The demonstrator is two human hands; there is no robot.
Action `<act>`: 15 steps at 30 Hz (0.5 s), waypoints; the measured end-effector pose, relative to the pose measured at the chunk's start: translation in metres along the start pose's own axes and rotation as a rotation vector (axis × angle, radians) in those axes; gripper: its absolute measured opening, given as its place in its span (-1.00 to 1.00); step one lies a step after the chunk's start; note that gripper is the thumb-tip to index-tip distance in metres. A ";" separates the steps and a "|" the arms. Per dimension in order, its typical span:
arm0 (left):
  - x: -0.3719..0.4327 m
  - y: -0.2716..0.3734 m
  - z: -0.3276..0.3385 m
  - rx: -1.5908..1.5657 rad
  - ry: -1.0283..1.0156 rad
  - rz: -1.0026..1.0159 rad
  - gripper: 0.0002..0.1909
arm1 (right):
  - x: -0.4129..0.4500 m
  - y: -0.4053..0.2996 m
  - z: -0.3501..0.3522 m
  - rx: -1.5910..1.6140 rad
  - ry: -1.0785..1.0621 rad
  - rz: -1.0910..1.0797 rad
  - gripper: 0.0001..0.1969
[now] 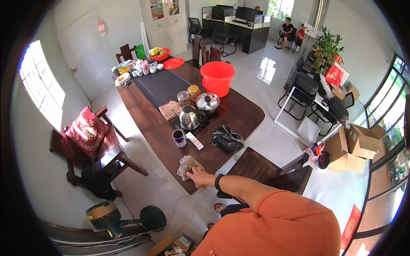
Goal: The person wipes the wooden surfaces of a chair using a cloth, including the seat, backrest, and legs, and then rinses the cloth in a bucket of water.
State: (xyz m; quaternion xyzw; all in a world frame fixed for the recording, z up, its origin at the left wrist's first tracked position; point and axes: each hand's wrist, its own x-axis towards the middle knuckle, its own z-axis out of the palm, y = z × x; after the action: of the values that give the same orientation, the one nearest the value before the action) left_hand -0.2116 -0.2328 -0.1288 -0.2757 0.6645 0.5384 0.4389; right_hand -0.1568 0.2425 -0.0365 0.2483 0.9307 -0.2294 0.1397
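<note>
My right hand [198,177] grips a bunched beige cloth [185,166] on the near corner of a dark wooden table [160,145]. A black band circles the wrist. My left hand is out of view. Beyond the cloth stand an open tin can [179,138], a white remote control [194,141] and a black handbag with a chain [227,139]. Farther along are a steel kettle [189,118], a steel pot with white cups [208,103], two jars [193,92], a folded pinkish cloth [170,110] and a red plastic bucket [217,78].
A slatted wooden chair [256,163] stands right of the table; an armchair with a red cushion [87,130] is at left. A green fan [104,217] and its cord lie near the floor at lower left. Cardboard boxes [347,160] stand at right. Two people sit far back.
</note>
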 end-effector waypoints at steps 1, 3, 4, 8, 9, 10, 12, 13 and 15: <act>0.001 -0.003 -0.004 -0.038 -0.002 -0.027 -0.36 | 0.001 -0.001 -0.001 -0.019 -0.013 -0.007 -0.07; 0.004 -0.002 -0.011 -0.127 -0.026 -0.075 -0.36 | 0.002 0.001 -0.003 -0.035 -0.010 -0.025 -0.07; 0.006 -0.001 -0.016 -0.188 -0.046 -0.095 -0.36 | 0.003 0.004 -0.003 -0.027 0.004 -0.041 -0.08; 0.015 0.023 -0.021 -0.187 -0.168 0.085 -0.52 | 0.004 0.002 -0.004 -0.032 0.007 -0.076 -0.09; 0.006 0.042 -0.003 -0.065 -0.183 0.228 -0.68 | 0.004 0.004 -0.003 -0.032 0.005 -0.075 -0.09; -0.006 0.062 0.017 0.048 -0.184 0.371 -0.83 | 0.003 0.007 -0.003 -0.034 0.007 -0.091 -0.10; -0.094 0.115 0.055 0.093 -0.160 0.376 -0.57 | 0.009 -0.004 0.000 -0.036 0.006 -0.143 -0.11; -0.119 0.149 0.105 0.172 -0.226 0.350 -0.43 | -0.001 0.030 0.002 -0.026 0.023 -0.082 -0.13; -0.131 0.174 0.118 0.149 -0.286 0.433 -0.45 | 0.002 0.023 0.001 -0.026 0.046 -0.105 -0.15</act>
State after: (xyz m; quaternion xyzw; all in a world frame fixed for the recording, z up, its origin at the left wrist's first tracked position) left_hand -0.2630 -0.0874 0.0648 -0.0156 0.6771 0.6027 0.4220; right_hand -0.1460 0.2608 -0.0465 0.2023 0.9483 -0.2188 0.1091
